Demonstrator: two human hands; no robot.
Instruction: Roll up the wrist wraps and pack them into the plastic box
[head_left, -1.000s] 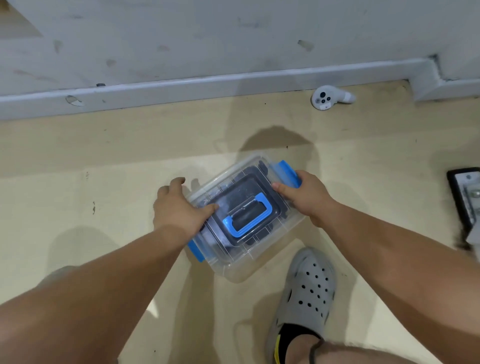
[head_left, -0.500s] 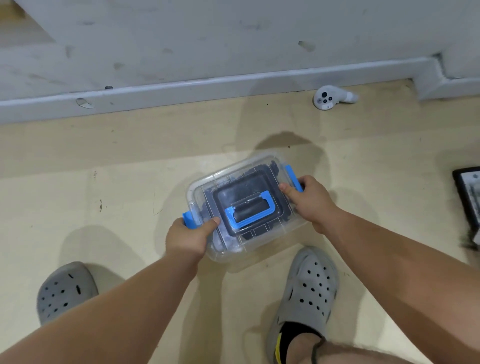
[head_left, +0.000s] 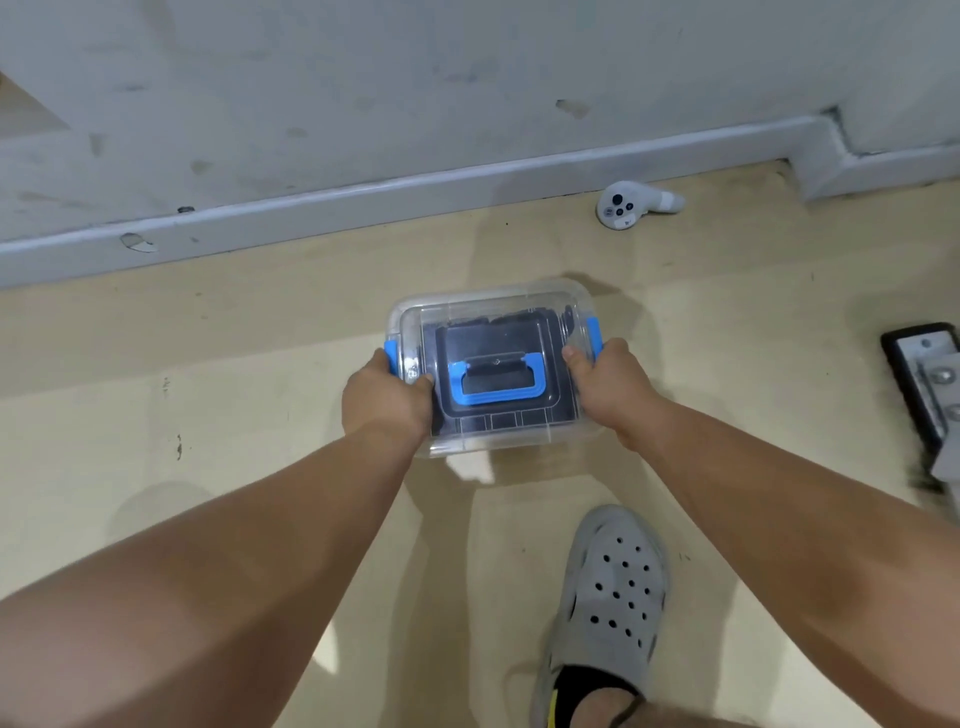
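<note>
1. plastic box (head_left: 483, 306) sits low over the pale floor (head_left: 234, 374) in front of the person, lid on, its long side running level with the skirting board (head_left: 415, 189). whether it rests on the floor or is raised just off it, i cannot tell.
2. dark wrist wraps (head_left: 519, 325) show through the clear lid, under the blue handle (head_left: 498, 399), which lies flat.
3. left hand (head_left: 387, 397) grips the left short end, thumb on the lid, fingers curled down over the blue left latch (head_left: 390, 358).
4. right hand (head_left: 608, 384) grips the right short end the same way, beside the blue right latch (head_left: 594, 332).
5. open floor lies on the left of the box and between its far edge and the skirting board.
6. a white controller (head_left: 618, 208) lies near the skirting, beyond the box and to the right, well apart from it.
7. a black object with a metal plate (head_left: 919, 364) sits at the right edge of the view, apart from the right forearm.
8. a grey clog (head_left: 618, 587) stands near the box's near right corner, not touching it.
9. a second ago the box lay skewed, with the left hand flat across the lid; now it is squared to the wall and that hand has gone to the end latch.
10. the other clog, seen half a second ago at the lower left, is out of view.
</note>
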